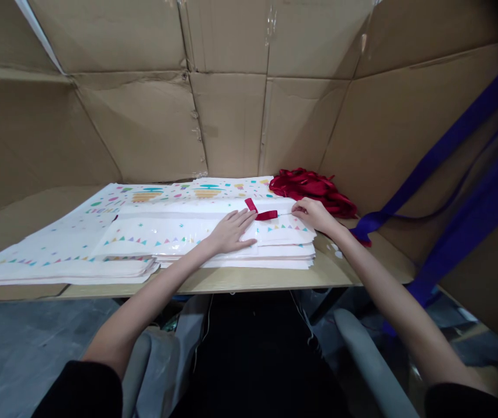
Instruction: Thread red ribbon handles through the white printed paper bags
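Observation:
White sheets printed with coloured bunting [170, 232] lie stacked on the table, the top one folded over. My left hand [232, 231] rests flat on the folded sheet, its fingers stretched out beside a short red ribbon [267, 215] that lies bent across it. Over the sheet's right end, my right hand [314, 213] has its thumb and fingers pinched together at the edge; what sits between them is too small to make out. Just behind that hand is a heap of red ribbons [312, 188].
Cardboard walls [231, 116] enclose the table [231, 280] at the back and sides. Blue-purple strips [440, 151] hang down at the right, reaching the tabletop. A second pile of printed sheets [57, 244] spreads to the left. Chair armrests [373, 363] stand below the table edge.

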`<action>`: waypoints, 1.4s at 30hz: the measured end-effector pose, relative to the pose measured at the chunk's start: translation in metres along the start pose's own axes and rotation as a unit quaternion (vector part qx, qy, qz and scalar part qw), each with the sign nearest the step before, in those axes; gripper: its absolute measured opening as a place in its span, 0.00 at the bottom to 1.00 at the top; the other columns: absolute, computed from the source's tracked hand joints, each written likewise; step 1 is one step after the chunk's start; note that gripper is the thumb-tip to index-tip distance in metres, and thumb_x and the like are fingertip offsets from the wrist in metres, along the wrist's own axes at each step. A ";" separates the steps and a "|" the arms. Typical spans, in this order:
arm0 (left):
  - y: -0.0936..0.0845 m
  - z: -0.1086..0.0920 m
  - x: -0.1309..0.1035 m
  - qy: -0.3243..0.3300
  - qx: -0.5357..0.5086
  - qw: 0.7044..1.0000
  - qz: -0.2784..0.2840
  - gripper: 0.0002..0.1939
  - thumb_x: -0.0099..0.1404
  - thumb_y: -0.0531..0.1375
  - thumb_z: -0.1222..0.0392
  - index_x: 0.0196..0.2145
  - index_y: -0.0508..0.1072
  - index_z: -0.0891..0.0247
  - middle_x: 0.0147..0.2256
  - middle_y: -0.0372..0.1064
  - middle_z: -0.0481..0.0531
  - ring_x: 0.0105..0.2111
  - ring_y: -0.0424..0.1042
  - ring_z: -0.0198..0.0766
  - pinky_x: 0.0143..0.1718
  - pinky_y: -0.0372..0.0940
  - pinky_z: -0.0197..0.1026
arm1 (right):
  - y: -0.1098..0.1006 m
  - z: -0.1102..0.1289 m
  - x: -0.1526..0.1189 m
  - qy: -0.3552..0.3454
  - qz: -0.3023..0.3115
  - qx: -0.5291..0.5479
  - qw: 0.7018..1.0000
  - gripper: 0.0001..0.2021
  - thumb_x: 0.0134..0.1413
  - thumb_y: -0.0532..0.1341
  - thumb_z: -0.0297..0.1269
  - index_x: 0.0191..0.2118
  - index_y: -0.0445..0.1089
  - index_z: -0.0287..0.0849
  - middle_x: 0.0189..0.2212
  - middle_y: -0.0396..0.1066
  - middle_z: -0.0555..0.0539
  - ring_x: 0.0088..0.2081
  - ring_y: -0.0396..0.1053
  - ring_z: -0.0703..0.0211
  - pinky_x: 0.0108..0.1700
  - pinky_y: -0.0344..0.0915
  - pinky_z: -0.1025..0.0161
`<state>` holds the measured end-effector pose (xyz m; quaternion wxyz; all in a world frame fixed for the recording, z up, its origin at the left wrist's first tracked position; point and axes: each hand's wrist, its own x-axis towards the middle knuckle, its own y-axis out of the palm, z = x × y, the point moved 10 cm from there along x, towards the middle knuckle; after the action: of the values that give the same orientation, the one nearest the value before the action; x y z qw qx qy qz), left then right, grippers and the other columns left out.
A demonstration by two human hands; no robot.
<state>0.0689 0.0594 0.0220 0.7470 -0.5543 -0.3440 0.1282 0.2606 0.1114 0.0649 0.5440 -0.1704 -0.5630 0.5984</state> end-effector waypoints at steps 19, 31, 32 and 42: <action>0.001 0.000 0.000 0.006 -0.002 1.000 -0.011 0.40 0.68 0.44 0.38 0.66 0.48 0.71 0.65 0.49 0.62 0.65 0.46 0.49 0.63 0.41 0.49 | 0.034 0.044 0.019 -0.117 0.025 -0.077 0.990 0.10 0.57 0.50 0.27 0.32 0.69 0.38 0.33 0.69 0.41 0.38 0.64 0.54 0.42 0.60 0.60; 0.002 0.000 -0.001 0.001 0.004 1.000 0.001 0.41 0.68 0.44 0.38 0.66 0.48 0.74 0.64 0.48 0.64 0.65 0.46 0.49 0.64 0.41 0.50 | 0.053 0.090 0.035 -0.138 -0.021 0.032 0.990 0.09 0.57 0.51 0.27 0.31 0.67 0.41 0.33 0.69 0.43 0.38 0.64 0.55 0.43 0.61 0.59; 0.001 0.000 -0.001 0.000 0.003 1.000 0.002 0.41 0.68 0.44 0.38 0.66 0.48 0.74 0.64 0.49 0.64 0.65 0.46 0.48 0.64 0.41 0.49 | 0.046 0.088 0.031 -0.134 -0.034 0.043 0.990 0.09 0.58 0.51 0.28 0.33 0.68 0.41 0.33 0.69 0.43 0.39 0.65 0.55 0.44 0.61 0.58; 0.019 -0.042 0.053 0.016 -0.024 0.999 -0.016 0.41 0.67 0.46 0.38 0.65 0.48 0.75 0.64 0.49 0.66 0.65 0.46 0.49 0.63 0.42 0.50 | 0.017 0.052 -0.013 -0.105 -0.022 0.008 0.994 0.20 0.56 0.57 0.43 0.54 0.65 0.44 0.50 0.69 0.40 0.53 0.62 0.45 0.55 0.58 0.47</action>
<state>0.1381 0.0655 0.0178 0.7409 -0.5685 -0.3435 0.0991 0.2150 0.0785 0.0609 0.4961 -0.0902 -0.6156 0.6057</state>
